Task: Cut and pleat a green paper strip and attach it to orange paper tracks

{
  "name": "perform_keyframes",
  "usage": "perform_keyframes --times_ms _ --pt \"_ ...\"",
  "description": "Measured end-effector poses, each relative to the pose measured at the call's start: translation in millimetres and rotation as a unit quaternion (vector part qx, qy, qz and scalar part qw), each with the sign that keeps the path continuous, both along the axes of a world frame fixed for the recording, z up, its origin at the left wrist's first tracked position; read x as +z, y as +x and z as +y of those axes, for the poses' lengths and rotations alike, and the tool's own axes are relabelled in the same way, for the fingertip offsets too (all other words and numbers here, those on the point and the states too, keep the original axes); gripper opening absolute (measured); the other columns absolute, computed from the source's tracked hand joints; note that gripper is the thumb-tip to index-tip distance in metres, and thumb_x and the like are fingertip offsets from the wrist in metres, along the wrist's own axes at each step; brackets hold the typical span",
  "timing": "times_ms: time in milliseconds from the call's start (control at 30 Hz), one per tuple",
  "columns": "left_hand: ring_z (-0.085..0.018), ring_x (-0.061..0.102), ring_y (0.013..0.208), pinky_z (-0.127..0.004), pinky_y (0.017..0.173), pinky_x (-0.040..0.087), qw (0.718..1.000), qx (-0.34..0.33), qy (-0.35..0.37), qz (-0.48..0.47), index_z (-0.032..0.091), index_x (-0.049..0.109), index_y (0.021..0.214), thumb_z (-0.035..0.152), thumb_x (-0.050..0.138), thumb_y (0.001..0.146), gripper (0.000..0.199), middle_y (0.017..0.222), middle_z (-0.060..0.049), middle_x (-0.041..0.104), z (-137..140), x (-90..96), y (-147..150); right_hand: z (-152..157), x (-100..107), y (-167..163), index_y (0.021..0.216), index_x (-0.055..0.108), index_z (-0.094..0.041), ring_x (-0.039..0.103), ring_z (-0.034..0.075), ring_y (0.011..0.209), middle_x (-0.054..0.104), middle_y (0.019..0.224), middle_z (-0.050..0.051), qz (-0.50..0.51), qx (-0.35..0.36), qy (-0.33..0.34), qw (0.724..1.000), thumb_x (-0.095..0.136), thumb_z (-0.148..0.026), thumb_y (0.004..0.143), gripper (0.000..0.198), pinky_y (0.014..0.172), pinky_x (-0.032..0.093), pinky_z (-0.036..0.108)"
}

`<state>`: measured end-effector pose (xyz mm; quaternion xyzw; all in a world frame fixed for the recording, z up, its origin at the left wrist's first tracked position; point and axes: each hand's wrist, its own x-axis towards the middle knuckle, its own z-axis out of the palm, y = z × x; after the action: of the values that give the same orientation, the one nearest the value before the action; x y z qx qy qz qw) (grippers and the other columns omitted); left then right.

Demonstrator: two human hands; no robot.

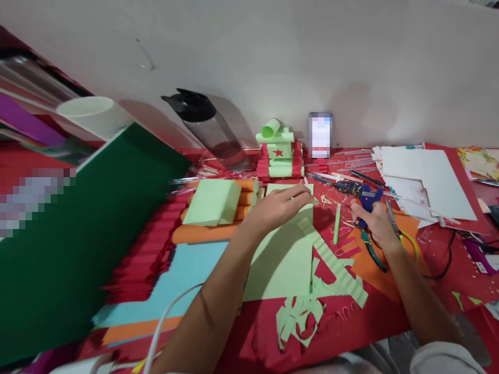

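Observation:
My right hand (376, 226) is wrapped round the handle of a blue hot glue gun (368, 196), whose nozzle points left. My left hand (286, 205) reaches over a light green paper sheet (280, 265), palm down with its fingers extended to the right; its thumb is hidden. A pleated light green strip (335, 259) lies across the sheet's right side. Between the hands is a short green paper roll (337, 224). Behind them stands a small tank-like paper model (279, 153) in green and red, with a red star on its front.
Green scraps (298, 319) lie near the front edge. Pliers (373, 252) and scissors (393, 215) lie beside the right hand. A phone (320, 136) and a bottle (218, 130) lean on the wall. Orange rolls (206, 234), red pleated paper (144, 259) and a green board (86, 244) are left.

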<state>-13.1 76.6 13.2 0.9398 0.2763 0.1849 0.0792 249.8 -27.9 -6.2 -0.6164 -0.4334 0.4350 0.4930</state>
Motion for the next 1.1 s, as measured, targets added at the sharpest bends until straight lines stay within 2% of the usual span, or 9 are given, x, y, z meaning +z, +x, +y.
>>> perform_keyframes --times_ms 100,200,333,500,600,700,800,933,1100 --pt "-0.016 0.065 0.088 -0.027 0.077 0.047 0.997 -0.037 0.055 0.028 0.027 0.062 0.113 0.008 0.034 0.097 0.038 0.113 -0.004 0.068 -5.0 3.2 4.8 -0.7 0.3 -12.4 0.078 0.066 -0.019 0.055 0.015 0.055 0.065 0.067 0.001 0.040 -0.053 0.004 0.998 0.082 -0.045 0.070 0.032 0.054 0.047 0.028" --pt "-0.016 0.067 0.086 -0.025 0.072 0.049 0.993 -0.083 0.074 0.041 0.024 0.062 0.111 0.004 0.033 0.094 0.040 0.110 -0.005 0.069 -8.7 4.5 13.9 -0.6 1.0 -30.1 0.087 0.069 -0.020 0.062 0.017 0.062 0.070 0.077 0.003 0.101 -0.050 0.002 0.994 0.084 -0.042 0.069 0.032 0.059 0.053 0.030" --pt "-0.016 0.068 0.087 -0.026 0.073 0.054 0.988 -0.124 0.086 0.016 0.021 0.062 0.107 0.007 0.033 0.098 0.034 0.105 -0.007 0.070 -12.8 2.4 24.6 -0.9 -0.3 -50.8 0.088 0.071 -0.020 0.071 0.021 0.077 0.075 0.090 0.004 0.210 -0.040 -0.013 0.977 0.088 -0.036 0.064 0.033 0.070 0.060 0.033" --pt "-0.016 0.069 0.088 -0.028 0.077 0.057 0.979 -0.152 0.135 -0.027 0.020 0.061 0.109 0.010 0.038 0.100 0.026 0.107 -0.008 0.071 -14.5 -5.7 29.4 0.0 -6.0 -58.1 0.092 0.070 -0.020 0.073 0.021 0.081 0.076 0.091 0.002 0.316 -0.089 -0.009 0.945 0.090 -0.028 0.060 0.038 0.077 0.061 0.034" --pt "-0.015 0.069 0.081 -0.028 0.073 0.057 0.964 -0.165 0.199 -0.067 0.019 0.059 0.107 0.008 0.042 0.099 0.022 0.105 -0.008 0.072 -14.2 -9.8 32.1 1.1 -8.6 -57.5 0.092 0.070 -0.019 0.074 0.019 0.079 0.077 0.088 0.001 0.328 -0.108 -0.005 0.938 0.090 -0.024 0.058 0.040 0.079 0.061 0.032" --pt "-0.015 0.068 0.080 -0.028 0.072 0.056 0.956 -0.176 0.215 -0.093 0.018 0.058 0.105 0.006 0.044 0.097 0.020 0.103 -0.007 0.072 -14.6 -11.2 35.8 1.3 -10.7 -57.8 0.088 0.070 -0.018 0.074 0.020 0.076 0.077 0.082 0.002 0.334 -0.111 -0.011 0.936 0.091 -0.022 0.054 0.041 0.078 0.060 0.032" --pt "-0.014 0.068 0.085 -0.027 0.076 0.056 0.965 -0.169 0.165 -0.112 0.019 0.059 0.103 0.006 0.041 0.098 0.022 0.104 -0.007 0.071 -15.3 -11.3 37.5 1.1 -12.0 -58.4 0.087 0.070 -0.018 0.073 0.020 0.073 0.077 0.080 0.002 0.342 -0.111 -0.023 0.933 0.091 -0.021 0.053 0.040 0.074 0.060 0.032" --pt "-0.013 0.069 0.094 -0.022 0.073 0.055 0.979 -0.161 0.022 -0.120 0.021 0.059 0.107 0.014 0.041 0.101 0.021 0.117 -0.008 0.067 -13.7 -11.2 35.1 1.7 -10.5 -56.9 0.082 0.068 -0.019 0.069 0.015 0.065 0.075 0.075 -0.001 0.333 -0.121 -0.025 0.935 0.090 -0.019 0.054 0.036 0.066 0.057 0.026" --pt "-0.016 0.065 0.109 -0.026 0.085 0.056 0.954 -0.197 -0.142 -0.178 0.022 0.059 0.119 0.015 0.048 0.100 0.022 0.125 -0.011 0.062 -9.4 -14.5 35.2 2.3 -6.8 -53.6 0.085 0.067 -0.020 0.069 0.014 0.066 0.075 0.078 -0.002 0.322 -0.122 -0.005 0.939 0.089 -0.020 0.056 0.037 0.067 0.057 0.026"
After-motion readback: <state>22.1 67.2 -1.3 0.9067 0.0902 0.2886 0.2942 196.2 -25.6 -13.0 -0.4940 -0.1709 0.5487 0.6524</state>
